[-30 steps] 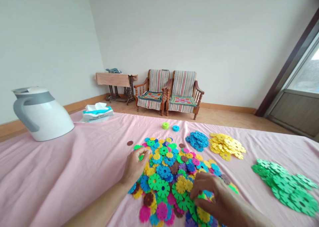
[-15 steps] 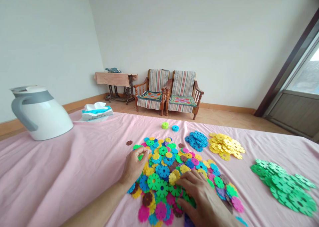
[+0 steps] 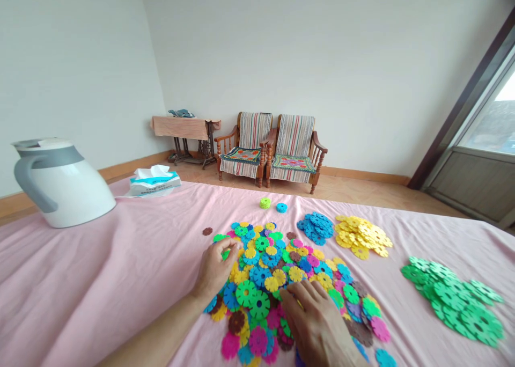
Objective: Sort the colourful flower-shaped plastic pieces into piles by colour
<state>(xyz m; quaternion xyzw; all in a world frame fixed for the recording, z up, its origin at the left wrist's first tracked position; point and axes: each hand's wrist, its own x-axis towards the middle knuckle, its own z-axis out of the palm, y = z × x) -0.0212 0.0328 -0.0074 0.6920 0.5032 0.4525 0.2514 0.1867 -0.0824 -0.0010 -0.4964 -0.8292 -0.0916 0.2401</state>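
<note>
A wide heap of flower-shaped plastic discs (image 3: 259, 276) in many colours lies between my hands. At its left edge is my left hand (image 3: 217, 262), fingers curled and thumb close to the forefinger. Green shows in the gap there, but I cannot tell whether that disc is held. On the right side of the heap, my right hand (image 3: 311, 318) reaches down with bent fingers drawn together. Its fingertips and thumb are hidden, and a bit of yellow shows at the fingers. Two yellow discs (image 3: 274, 281) lie just beyond it.
Sorted piles of blue (image 3: 316, 227), yellow (image 3: 362, 235) and green discs (image 3: 454, 300) lie to the right. Small lime (image 3: 265, 203) and blue stacks (image 3: 281, 207) stand at the back. A white jug (image 3: 68, 187) and a tissue pack (image 3: 155, 182) are at left on the pink cloth (image 3: 132, 259).
My right hand has closed, its thumb tucking in under the fingers over the heap. Yellow discs by its fingertips have shifted slightly left. My left hand has stayed in place.
</note>
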